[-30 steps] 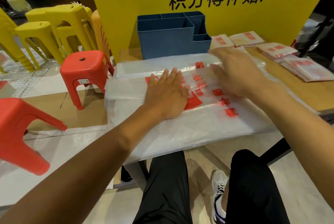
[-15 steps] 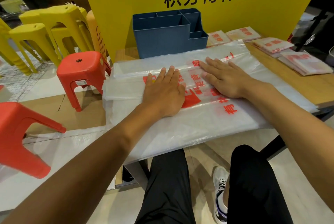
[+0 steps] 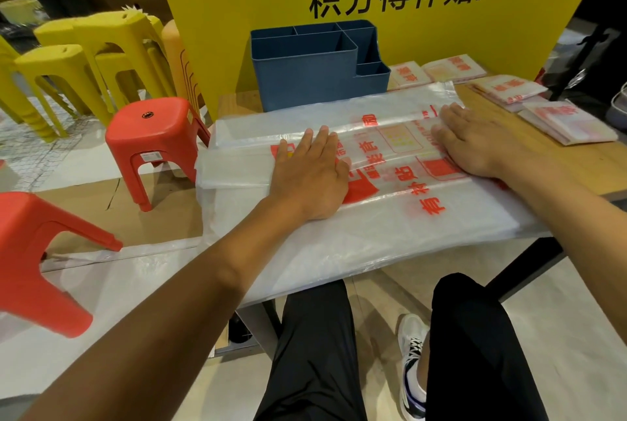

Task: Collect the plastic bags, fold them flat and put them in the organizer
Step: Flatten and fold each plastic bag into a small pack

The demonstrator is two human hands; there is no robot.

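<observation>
Two flat palms press a large clear plastic bag against a wooden table: the left hand near the middle, the right hand toward the far right, fingers straight, neither pinching anything. The bag, thin, glossy film printed with red characters, is partly folded lengthwise, and its near edge overhangs the table above the person's knees. Slick film may slide or spring open if either palm lifts before the crease sets, and trapped air could leave the fold puffy. Just behind stands the blue plastic organizer, rigid and square-walled, its visible compartments empty. Several folded bags lie stacked at right; red and yellow plastic stools stand at left.
</observation>
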